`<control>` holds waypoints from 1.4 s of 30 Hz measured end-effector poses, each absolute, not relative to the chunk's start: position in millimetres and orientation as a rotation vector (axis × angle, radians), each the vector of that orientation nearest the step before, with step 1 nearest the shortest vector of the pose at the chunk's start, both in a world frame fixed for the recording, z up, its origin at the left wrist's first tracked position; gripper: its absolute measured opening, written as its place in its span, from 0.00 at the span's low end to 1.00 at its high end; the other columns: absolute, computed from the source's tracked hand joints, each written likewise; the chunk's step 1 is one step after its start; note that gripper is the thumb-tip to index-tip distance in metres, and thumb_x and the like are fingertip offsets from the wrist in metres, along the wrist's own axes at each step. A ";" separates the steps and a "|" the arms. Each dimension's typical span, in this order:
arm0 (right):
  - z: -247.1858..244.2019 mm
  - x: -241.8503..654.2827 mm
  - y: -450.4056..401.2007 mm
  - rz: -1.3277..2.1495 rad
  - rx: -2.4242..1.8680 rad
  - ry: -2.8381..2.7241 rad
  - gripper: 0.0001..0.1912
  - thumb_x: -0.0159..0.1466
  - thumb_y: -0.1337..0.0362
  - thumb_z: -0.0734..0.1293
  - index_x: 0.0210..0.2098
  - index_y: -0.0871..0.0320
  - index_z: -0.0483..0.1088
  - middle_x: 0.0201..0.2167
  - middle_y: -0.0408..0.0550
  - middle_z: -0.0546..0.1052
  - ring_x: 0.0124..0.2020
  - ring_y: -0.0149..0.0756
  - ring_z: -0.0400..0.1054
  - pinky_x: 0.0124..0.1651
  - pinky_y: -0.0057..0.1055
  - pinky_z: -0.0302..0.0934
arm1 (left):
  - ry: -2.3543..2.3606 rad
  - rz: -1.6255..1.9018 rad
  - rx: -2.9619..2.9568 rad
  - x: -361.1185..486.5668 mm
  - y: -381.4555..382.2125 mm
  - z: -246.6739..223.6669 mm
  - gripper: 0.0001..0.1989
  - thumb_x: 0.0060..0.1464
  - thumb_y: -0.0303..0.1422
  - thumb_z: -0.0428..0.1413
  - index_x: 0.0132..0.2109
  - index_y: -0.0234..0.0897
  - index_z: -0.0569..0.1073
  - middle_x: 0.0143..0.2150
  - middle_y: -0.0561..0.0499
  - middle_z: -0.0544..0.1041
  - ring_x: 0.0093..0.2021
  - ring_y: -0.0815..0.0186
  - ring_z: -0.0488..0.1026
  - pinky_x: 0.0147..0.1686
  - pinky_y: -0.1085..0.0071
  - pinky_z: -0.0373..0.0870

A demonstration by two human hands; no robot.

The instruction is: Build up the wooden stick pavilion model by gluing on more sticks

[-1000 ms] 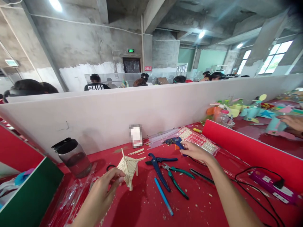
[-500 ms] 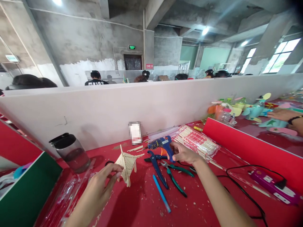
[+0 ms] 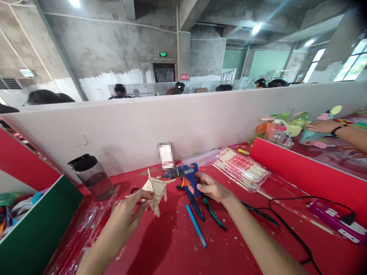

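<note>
My right hand (image 3: 210,188) grips a blue hot glue gun (image 3: 189,176) with an orange trigger, its nozzle pointing left, close to a small model of pale wooden sticks (image 3: 156,191). The model has a slatted, roof-like top and stick legs. At its left side, the thumb and fingers of my left hand (image 3: 130,210) are pinched on it; the exact contact is partly hidden. Below the glue gun lie blue-handled cutters (image 3: 196,206) and green-handled pliers (image 3: 213,215), both partly covered. A blue pen (image 3: 196,225) lies in front of them.
A dark-lidded bottle (image 3: 91,177) stands at the left by the white partition (image 3: 137,130). Bagged sticks (image 3: 243,168) lie at the back right. A black cable (image 3: 289,225) runs to a purple power strip (image 3: 338,221). Beyond the red divider (image 3: 301,172), another person's hand (image 3: 323,126) handles paper crafts.
My right hand has brought the glue gun left and closer to the stick model, covering more of the pliers. My left hand stays at the model. The view has shifted slightly.
</note>
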State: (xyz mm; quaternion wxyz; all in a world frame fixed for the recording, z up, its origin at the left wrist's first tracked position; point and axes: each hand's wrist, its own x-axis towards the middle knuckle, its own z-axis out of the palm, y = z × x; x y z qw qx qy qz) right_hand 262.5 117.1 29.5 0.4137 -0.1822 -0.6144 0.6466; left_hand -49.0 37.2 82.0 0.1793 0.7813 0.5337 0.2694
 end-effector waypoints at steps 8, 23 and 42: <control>21.8 253.7 91.4 1.558 -0.527 -1.488 0.20 0.62 0.48 0.72 0.36 0.60 0.72 0.19 0.37 0.62 0.22 0.28 0.53 0.29 0.29 0.50 | 1.516 0.775 2.177 -52.7 35.6 92.4 0.14 0.66 0.41 0.47 0.44 0.42 0.74 0.45 0.45 0.84 0.45 0.57 0.82 0.43 0.68 0.76; 4.1 225.8 75.3 1.261 -0.912 -1.670 0.29 0.65 0.37 0.62 0.28 0.57 0.70 0.23 0.42 0.65 0.28 0.35 0.59 0.34 0.32 0.57 | 1.419 0.772 2.093 -59.3 36.3 84.9 0.12 0.68 0.39 0.47 0.45 0.42 0.74 0.49 0.45 0.82 0.49 0.60 0.80 0.48 0.69 0.74; 0.7 219.3 68.1 1.178 -1.006 -1.760 0.27 0.65 0.38 0.59 0.24 0.54 0.59 0.22 0.40 0.60 0.25 0.34 0.54 0.32 0.31 0.53 | 1.434 0.747 2.092 -58.4 36.5 86.4 0.11 0.69 0.38 0.47 0.45 0.43 0.74 0.49 0.47 0.82 0.49 0.62 0.80 0.47 0.72 0.73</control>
